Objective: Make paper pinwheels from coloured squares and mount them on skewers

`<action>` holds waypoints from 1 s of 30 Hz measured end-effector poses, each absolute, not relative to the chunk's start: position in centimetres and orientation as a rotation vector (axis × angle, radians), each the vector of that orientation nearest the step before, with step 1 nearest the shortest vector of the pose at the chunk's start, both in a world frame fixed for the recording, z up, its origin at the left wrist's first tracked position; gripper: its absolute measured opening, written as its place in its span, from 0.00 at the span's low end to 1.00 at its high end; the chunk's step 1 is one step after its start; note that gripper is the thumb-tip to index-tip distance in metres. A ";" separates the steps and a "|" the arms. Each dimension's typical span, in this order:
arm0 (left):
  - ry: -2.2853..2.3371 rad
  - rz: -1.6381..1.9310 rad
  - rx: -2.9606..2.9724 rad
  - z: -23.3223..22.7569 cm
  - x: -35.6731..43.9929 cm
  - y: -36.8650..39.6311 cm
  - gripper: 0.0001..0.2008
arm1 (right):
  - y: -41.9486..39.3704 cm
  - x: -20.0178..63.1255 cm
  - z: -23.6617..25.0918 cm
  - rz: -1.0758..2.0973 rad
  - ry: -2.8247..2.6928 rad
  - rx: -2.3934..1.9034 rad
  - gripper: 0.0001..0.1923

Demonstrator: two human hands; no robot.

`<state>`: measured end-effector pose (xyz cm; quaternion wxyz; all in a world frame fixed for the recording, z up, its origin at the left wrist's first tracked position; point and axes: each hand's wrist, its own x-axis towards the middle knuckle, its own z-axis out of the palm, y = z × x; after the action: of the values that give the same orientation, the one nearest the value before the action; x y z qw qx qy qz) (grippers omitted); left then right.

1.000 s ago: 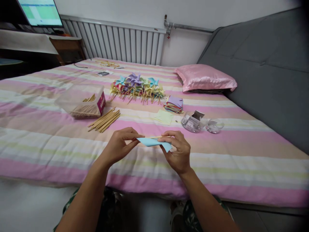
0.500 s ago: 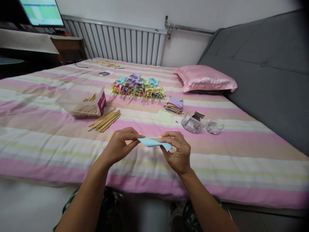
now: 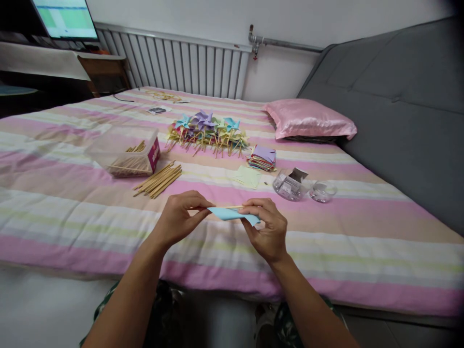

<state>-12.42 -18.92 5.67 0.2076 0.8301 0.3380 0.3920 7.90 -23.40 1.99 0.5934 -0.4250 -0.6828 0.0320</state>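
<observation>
Over the near edge of the striped bed, my left hand [image 3: 179, 217] and my right hand [image 3: 266, 227] hold a light blue paper piece [image 3: 232, 214] between them, together with a thin wooden stick [image 3: 232, 207] that lies along its top edge. My left thumb and fingers pinch the paper's left tip. On the other end, my right fingers close over the paper and the stick. Both hands hover a little above the blanket.
On the bed lie loose wooden sticks [image 3: 157, 180], a clear box of sticks [image 3: 125, 155], a heap of finished paper pinwheels [image 3: 206, 129], a stack of coloured paper squares [image 3: 261, 157], a yellow sheet [image 3: 247, 176], a small clear container [image 3: 290, 184] with its lid [image 3: 321, 191], and a pink pillow [image 3: 308, 119].
Almost nothing differs; my hands keep the same hold on the blue paper and stick, and the view has drifted slightly.
</observation>
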 end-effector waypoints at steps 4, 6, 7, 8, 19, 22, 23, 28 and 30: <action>0.957 1.113 2.322 5.7 -12.4 -19.0 0.07 | -23.4 7.9 2.0 0.073 -1.588 -0.992 0.09; 0.958 1.126 2.320 5.7 -12.4 -19.1 0.06 | -23.5 7.8 2.0 0.073 -1.583 -0.993 0.09; 0.958 1.129 2.316 5.7 -12.4 -19.1 0.06 | -23.5 7.8 2.0 0.075 -1.581 -0.994 0.10; 0.958 1.129 2.311 5.7 -12.3 -19.1 0.06 | -23.4 7.8 2.0 0.076 -1.579 -0.995 0.10; 0.974 1.091 2.257 5.4 -12.5 -19.0 0.06 | -23.3 7.7 1.8 0.067 -1.568 -0.994 0.07; 0.988 1.078 2.230 5.2 -12.5 -19.0 0.05 | -23.3 7.7 1.7 0.061 -1.566 -0.993 0.08; 0.994 1.074 2.221 5.2 -12.5 -19.0 0.05 | -23.3 7.7 1.7 0.059 -1.566 -0.993 0.08; 1.010 1.053 2.181 5.2 -12.4 -19.1 0.05 | -23.3 7.7 1.5 0.040 -1.542 -0.986 0.07; 1.015 1.049 2.173 5.3 -12.4 -19.1 0.05 | -23.3 7.7 1.5 0.029 -1.538 -0.981 0.07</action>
<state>-12.42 -19.12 5.26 0.2590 0.8017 0.3746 0.3871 7.68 -23.31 1.54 0.6121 -0.4254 -0.6665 0.0127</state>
